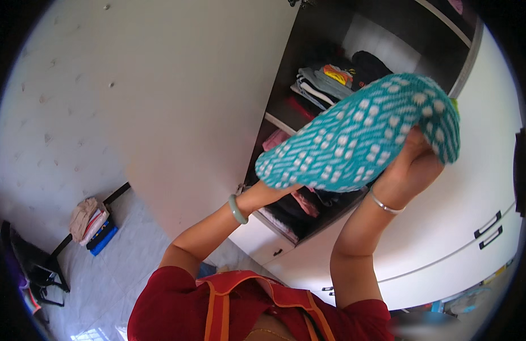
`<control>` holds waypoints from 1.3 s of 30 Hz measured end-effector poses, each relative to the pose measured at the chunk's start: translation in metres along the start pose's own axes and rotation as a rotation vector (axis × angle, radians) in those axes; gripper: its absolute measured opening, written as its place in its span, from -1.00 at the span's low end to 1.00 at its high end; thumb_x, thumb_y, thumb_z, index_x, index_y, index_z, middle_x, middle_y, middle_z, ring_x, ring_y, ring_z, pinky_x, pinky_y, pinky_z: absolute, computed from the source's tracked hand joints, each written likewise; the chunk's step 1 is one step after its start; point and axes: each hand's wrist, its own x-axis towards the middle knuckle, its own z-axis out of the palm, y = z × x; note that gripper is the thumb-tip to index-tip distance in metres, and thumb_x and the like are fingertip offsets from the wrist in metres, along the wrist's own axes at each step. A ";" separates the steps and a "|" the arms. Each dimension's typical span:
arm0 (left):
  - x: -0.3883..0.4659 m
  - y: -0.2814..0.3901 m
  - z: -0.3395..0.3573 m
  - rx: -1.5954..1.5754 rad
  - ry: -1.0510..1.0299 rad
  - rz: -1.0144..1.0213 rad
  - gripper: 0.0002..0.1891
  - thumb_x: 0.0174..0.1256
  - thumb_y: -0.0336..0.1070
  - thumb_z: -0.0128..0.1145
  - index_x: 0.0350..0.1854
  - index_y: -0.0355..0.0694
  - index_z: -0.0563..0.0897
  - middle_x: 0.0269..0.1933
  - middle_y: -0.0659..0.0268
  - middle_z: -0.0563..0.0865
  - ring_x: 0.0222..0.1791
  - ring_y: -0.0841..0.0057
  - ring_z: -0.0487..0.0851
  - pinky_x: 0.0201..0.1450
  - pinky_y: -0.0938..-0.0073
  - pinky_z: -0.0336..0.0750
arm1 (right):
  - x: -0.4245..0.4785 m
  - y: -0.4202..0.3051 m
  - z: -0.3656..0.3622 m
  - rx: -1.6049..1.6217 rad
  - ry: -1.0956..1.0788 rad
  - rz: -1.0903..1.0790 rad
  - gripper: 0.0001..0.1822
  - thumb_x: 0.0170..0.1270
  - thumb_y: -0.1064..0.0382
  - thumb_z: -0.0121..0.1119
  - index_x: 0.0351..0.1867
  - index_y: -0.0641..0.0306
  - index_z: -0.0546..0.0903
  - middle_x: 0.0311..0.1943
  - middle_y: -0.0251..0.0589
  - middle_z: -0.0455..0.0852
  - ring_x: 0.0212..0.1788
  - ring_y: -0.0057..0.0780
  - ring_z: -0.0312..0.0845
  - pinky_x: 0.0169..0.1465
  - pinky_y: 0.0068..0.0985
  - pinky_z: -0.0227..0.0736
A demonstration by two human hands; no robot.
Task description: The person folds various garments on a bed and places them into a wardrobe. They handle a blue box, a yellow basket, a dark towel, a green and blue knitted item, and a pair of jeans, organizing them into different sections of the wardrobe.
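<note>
A teal knitted cloth item (344, 140) with white spots and stripes is held up in front of the open wardrobe. My left hand (282, 191) supports its lower left end from underneath, fingers hidden by the fabric; a pale green bangle sits on that wrist. At the other end, my right hand (418, 166) grips the cloth, which folds over the fingers and hides most of them. That wrist wears a silver bangle. Behind the cloth, a stack of folded clothes (318, 85) lies on a wardrobe shelf, partly covered from view.
The wardrobe's white door (195, 106) stands open at left. Pink and dark clothes (305, 202) fill the lower compartment, above a small drawer (267, 243). Another folded clothes pile (92, 226) is at the far left, near a black chair (37, 260). White cabinet fronts (450, 213) curve along the right.
</note>
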 end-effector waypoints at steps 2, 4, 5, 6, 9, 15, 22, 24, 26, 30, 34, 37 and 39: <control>0.039 -0.014 -0.007 -0.044 0.050 0.062 -0.45 0.17 -0.27 0.25 0.20 -0.31 0.38 0.18 0.23 0.48 0.17 0.46 0.43 0.22 0.44 0.28 | 0.028 0.020 0.008 0.447 -0.106 0.082 -0.66 0.38 0.19 -0.07 -0.03 0.47 0.48 -0.07 0.05 0.61 0.03 -0.29 0.55 0.16 -0.29 0.42; 0.071 -0.025 -0.007 -0.229 0.097 0.012 -0.46 0.16 -0.28 0.26 0.17 -0.33 0.40 0.14 0.24 0.51 0.12 0.49 0.46 0.19 0.46 0.31 | 0.051 0.038 0.023 0.658 -0.103 0.092 -0.63 0.42 0.13 -0.16 -0.06 0.45 0.48 -0.06 0.03 0.59 0.06 -0.28 0.51 0.23 -0.22 0.32; 0.087 -0.024 -0.005 -0.355 0.124 -0.033 -0.48 0.16 -0.30 0.26 0.16 -0.34 0.42 0.12 0.25 0.54 0.10 0.51 0.47 0.17 0.48 0.33 | 0.061 0.046 0.033 0.576 -0.104 0.027 -0.64 0.42 0.13 -0.16 -0.06 0.45 0.47 -0.05 0.02 0.57 0.07 -0.28 0.49 0.25 -0.21 0.29; 0.102 -0.024 -0.003 -0.478 0.152 -0.084 -0.50 0.16 -0.31 0.26 0.14 -0.35 0.43 0.09 0.26 0.56 0.07 0.53 0.49 0.16 0.49 0.34 | 0.071 0.057 0.042 0.497 -0.101 -0.032 -0.64 0.42 0.14 -0.16 -0.06 0.45 0.46 -0.03 0.01 0.55 0.08 -0.28 0.47 0.27 -0.20 0.26; 0.151 -0.028 0.002 -0.738 0.199 -0.135 -0.56 0.17 -0.32 0.24 0.10 -0.32 0.48 0.02 0.30 0.59 -0.05 0.59 0.54 0.08 0.54 0.39 | 0.128 0.096 0.069 0.584 -0.068 -0.058 -0.69 0.39 0.20 -0.09 -0.06 0.47 0.42 -0.04 -0.01 0.49 0.06 -0.22 0.41 0.28 -0.19 0.23; 0.294 -0.061 0.000 -1.022 0.319 -0.356 -0.40 0.22 -0.17 0.16 0.24 -0.36 0.29 0.21 0.14 0.41 0.15 0.37 0.42 0.21 0.36 0.28 | 0.233 0.220 0.131 0.010 0.322 0.286 -0.33 0.29 0.05 -0.02 0.22 0.61 0.17 0.20 0.28 0.26 0.22 -0.04 0.26 0.30 -0.27 0.13; 0.356 -0.139 -0.008 -0.998 0.306 -0.590 -0.56 0.24 -0.19 0.10 0.08 -0.30 0.34 -0.01 0.15 0.50 -0.04 0.30 0.53 -0.13 0.41 0.59 | 0.229 0.392 0.036 -1.531 -0.810 0.153 -0.50 0.24 -0.03 -0.08 0.16 0.13 0.47 0.24 -0.03 0.35 0.30 0.04 0.14 0.33 -0.19 0.05; 0.348 -0.134 0.002 -1.019 0.288 -0.479 -0.60 0.24 -0.23 0.11 0.05 -0.28 0.34 -0.07 0.18 0.51 -0.10 0.34 0.55 -0.15 0.44 0.59 | 0.221 0.379 0.030 -1.586 -0.760 -0.067 -0.57 0.20 -0.01 -0.04 0.06 0.04 0.56 0.17 -0.09 0.45 0.25 -0.01 0.24 0.26 -0.14 0.16; 0.345 -0.133 0.003 -1.027 0.292 -0.467 -0.62 0.25 -0.32 0.09 0.07 -0.25 0.31 -0.09 0.19 0.51 -0.16 0.37 0.55 -0.18 0.46 0.58 | 0.231 0.363 0.037 -1.498 -0.839 0.171 -0.55 0.19 -0.04 -0.02 0.04 0.07 0.57 0.13 -0.08 0.49 0.24 -0.02 0.25 0.24 -0.12 0.18; 0.345 -0.141 0.007 -0.901 0.292 -0.363 -0.64 0.27 -0.35 0.05 0.07 -0.26 0.30 -0.13 0.22 0.50 -0.17 0.42 0.53 -0.19 0.48 0.57 | 0.212 0.365 0.046 -1.683 -0.907 0.126 -0.38 0.22 -0.27 -0.18 0.25 -0.09 0.38 0.34 -0.20 0.21 0.41 -0.05 -0.10 0.32 0.09 -0.11; 0.332 -0.133 0.017 -0.787 0.298 -0.314 -0.63 0.28 -0.36 0.03 0.08 -0.28 0.28 -0.15 0.24 0.49 -0.15 0.47 0.51 -0.19 0.50 0.55 | 0.198 0.369 0.035 -1.783 -1.014 0.279 -0.31 0.24 -0.36 -0.32 0.35 -0.19 0.21 0.44 -0.35 -0.06 0.47 -0.10 -0.34 0.36 0.16 -0.37; 0.321 -0.130 0.018 -0.596 0.261 -0.253 -0.54 0.23 -0.39 0.03 0.16 -0.32 0.23 -0.07 0.23 0.48 -0.06 0.48 0.46 -0.03 0.50 0.45 | 0.194 0.369 0.030 -1.735 -1.005 0.228 -0.34 0.26 -0.31 -0.30 0.34 -0.15 0.24 0.43 -0.28 -0.01 0.45 -0.05 -0.26 0.36 0.14 -0.30; 0.310 -0.127 0.028 -0.551 0.310 -0.154 -0.49 0.20 -0.41 0.04 0.20 -0.33 0.21 -0.03 0.24 0.47 -0.02 0.48 0.44 0.05 0.49 0.38 | 0.189 0.365 0.027 -1.677 -0.975 0.230 -0.35 0.27 -0.29 -0.29 0.33 -0.13 0.24 0.42 -0.22 0.00 0.44 -0.01 -0.21 0.34 0.15 -0.24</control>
